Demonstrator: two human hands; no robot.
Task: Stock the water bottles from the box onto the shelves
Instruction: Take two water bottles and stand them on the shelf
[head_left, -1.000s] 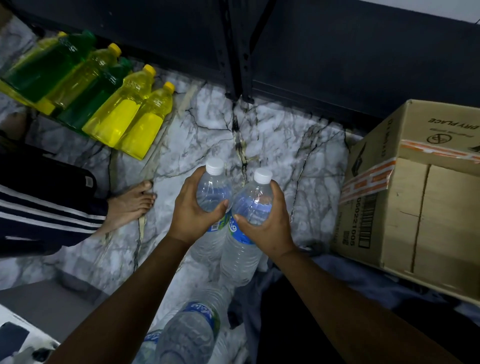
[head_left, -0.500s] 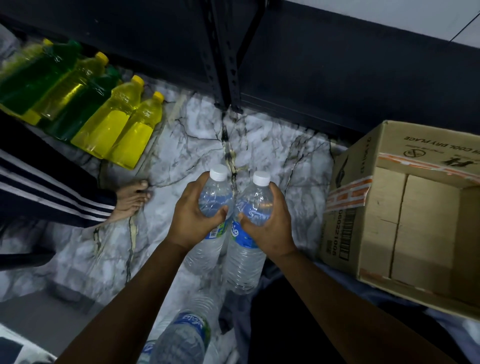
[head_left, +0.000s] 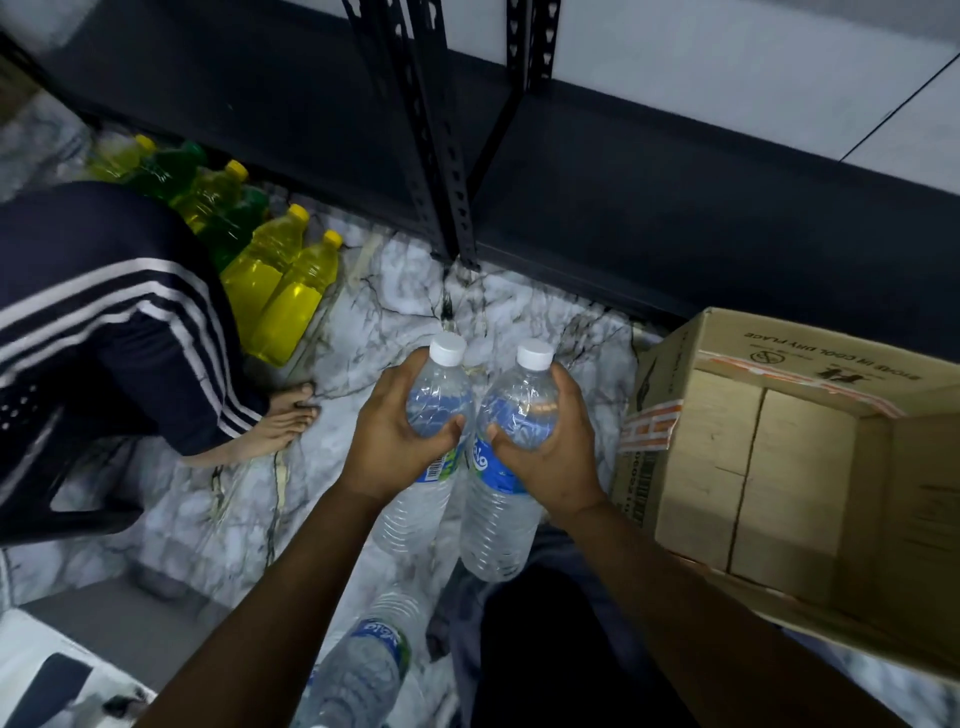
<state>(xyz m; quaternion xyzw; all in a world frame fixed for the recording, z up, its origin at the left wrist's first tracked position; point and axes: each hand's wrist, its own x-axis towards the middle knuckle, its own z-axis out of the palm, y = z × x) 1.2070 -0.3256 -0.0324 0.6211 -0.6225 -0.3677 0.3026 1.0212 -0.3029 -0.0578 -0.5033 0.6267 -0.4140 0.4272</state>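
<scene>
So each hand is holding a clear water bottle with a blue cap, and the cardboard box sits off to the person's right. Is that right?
Not quite: the caps are white, not blue. The head view shows the left hand gripping one water bottle and the right hand gripping the other bottle, each topped with a white cap; only the labels are blue. The cardboard box does sit to the person's right.

Bare forearms, no sleeves, dark trousers
</scene>
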